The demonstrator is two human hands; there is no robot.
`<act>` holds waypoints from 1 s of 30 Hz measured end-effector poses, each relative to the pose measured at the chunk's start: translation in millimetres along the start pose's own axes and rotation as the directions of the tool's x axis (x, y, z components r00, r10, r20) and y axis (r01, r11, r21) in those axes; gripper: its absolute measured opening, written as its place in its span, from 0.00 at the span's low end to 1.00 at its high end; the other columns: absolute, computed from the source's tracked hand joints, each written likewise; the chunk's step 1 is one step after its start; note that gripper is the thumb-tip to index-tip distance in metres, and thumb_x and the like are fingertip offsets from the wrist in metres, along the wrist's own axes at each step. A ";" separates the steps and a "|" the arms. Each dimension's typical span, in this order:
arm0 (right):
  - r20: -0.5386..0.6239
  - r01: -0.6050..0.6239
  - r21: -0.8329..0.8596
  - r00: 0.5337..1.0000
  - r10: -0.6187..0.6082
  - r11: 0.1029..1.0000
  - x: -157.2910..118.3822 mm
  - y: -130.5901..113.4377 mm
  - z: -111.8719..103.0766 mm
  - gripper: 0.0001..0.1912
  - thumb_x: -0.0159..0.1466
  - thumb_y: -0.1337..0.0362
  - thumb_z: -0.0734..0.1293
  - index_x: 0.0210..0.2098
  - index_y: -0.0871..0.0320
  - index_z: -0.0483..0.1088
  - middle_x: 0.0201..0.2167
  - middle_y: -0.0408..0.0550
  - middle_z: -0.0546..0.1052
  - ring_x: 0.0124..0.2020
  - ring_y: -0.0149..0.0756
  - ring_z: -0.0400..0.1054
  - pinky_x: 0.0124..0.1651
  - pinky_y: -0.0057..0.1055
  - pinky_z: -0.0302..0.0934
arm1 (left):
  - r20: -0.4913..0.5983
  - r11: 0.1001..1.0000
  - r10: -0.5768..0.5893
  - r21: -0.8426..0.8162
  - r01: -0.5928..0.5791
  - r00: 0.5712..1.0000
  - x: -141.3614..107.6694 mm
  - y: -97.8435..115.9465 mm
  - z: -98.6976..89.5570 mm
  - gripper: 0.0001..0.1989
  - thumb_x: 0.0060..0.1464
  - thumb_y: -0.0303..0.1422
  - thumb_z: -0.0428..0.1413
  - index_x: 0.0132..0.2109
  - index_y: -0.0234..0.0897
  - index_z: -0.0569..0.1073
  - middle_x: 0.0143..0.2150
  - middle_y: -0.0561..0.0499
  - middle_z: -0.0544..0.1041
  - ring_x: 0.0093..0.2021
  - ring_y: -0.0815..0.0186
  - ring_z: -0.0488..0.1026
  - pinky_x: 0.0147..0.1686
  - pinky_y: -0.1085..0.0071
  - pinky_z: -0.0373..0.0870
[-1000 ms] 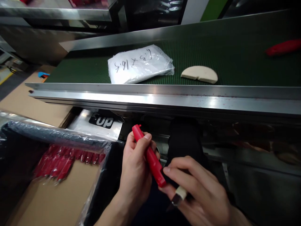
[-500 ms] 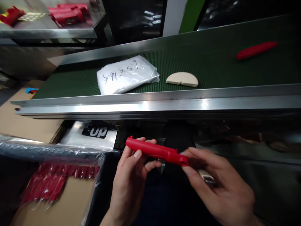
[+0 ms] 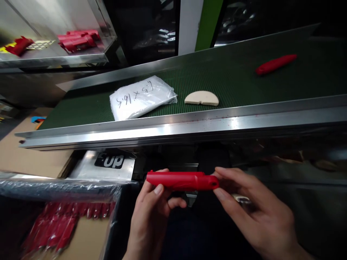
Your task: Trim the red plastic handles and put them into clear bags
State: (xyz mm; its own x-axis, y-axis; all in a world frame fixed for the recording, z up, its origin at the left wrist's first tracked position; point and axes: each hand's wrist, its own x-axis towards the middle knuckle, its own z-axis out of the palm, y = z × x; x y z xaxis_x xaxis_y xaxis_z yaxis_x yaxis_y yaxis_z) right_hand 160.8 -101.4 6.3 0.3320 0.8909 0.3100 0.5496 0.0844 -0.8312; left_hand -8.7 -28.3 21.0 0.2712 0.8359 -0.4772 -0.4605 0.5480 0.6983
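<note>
A long red plastic part (image 3: 179, 181) lies level between my hands, with a small hole at its right end and a small peg on its left end. My left hand (image 3: 151, 206) grips it near the left end, thumb in front and fingers behind. The thumb and fingertips of my right hand (image 3: 252, 209) close about the right end. Tucked in that same hand is a pale, rounded object with a shiny part (image 3: 241, 199); most of it is hidden, so I cannot tell its kind.
Ahead runs a green conveyor belt (image 3: 233, 79) with a metal edge. On it are a white plastic packet (image 3: 143, 97), a beige half-round piece (image 3: 202, 98) and another red part (image 3: 276, 64). A lined box (image 3: 89, 238) at lower left holds several bagged red parts (image 3: 58, 224).
The red part has turned from sloping down rightward to nearly level, both hands still on it. The view has shifted, so the belt and its things appear lower and slightly left.
</note>
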 end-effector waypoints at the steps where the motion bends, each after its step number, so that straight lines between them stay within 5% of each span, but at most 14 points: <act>1: 0.003 -0.015 -0.007 1.000 0.015 1.000 1.6 0.1 -1.6 0.21 0.64 0.69 0.67 0.55 0.47 0.69 0.47 0.42 0.75 0.41 0.29 0.73 0.39 0.19 0.71 | 0.015 1.000 0.009 0.010 -0.009 1.000 -0.4 0.1 0.7 0.12 0.58 0.32 0.55 0.48 0.34 0.75 0.42 0.42 0.76 0.42 0.57 0.73 0.30 0.68 0.74; 6: 0.021 -0.136 0.022 0.991 0.135 0.990 5.2 8.5 -8.7 0.11 0.65 0.64 0.67 0.47 0.48 0.74 0.44 0.42 0.76 0.32 0.26 0.73 0.25 0.16 0.66 | 0.121 0.999 0.019 0.026 -0.022 0.992 -1.8 -0.9 -0.4 0.14 0.60 0.36 0.54 0.48 0.33 0.75 0.40 0.41 0.77 0.35 0.60 0.74 0.31 0.68 0.71; 18: 0.195 -0.474 0.375 0.881 0.432 0.797 -3.6 39.4 -12.4 0.14 0.66 0.59 0.65 0.50 0.54 0.72 0.36 0.47 0.76 0.30 0.32 0.70 0.27 0.24 0.67 | 0.207 0.993 -0.116 0.000 0.118 0.972 -0.2 -13.9 -1.7 0.15 0.62 0.43 0.54 0.46 0.34 0.71 0.33 0.45 0.73 0.31 0.63 0.70 0.30 0.69 0.69; 30: 0.184 -0.394 0.310 0.918 0.352 0.865 12.0 18.0 -11.6 0.10 0.66 0.57 0.66 0.44 0.54 0.72 0.27 0.40 0.72 0.27 0.26 0.67 0.27 0.19 0.64 | 0.122 0.963 -0.231 -0.113 0.244 0.965 7.4 -22.2 1.3 0.15 0.64 0.39 0.52 0.39 0.31 0.75 0.30 0.46 0.72 0.29 0.65 0.69 0.28 0.72 0.69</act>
State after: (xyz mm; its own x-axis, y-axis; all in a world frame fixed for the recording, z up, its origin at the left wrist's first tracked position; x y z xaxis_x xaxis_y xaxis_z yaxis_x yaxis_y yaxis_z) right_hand 183.6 -94.3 0.4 0.3569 0.9296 -0.0925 0.1073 -0.1392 -0.9844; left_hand 4.6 -34.2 2.7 0.4708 0.6843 -0.5568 -0.4729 0.7285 0.4956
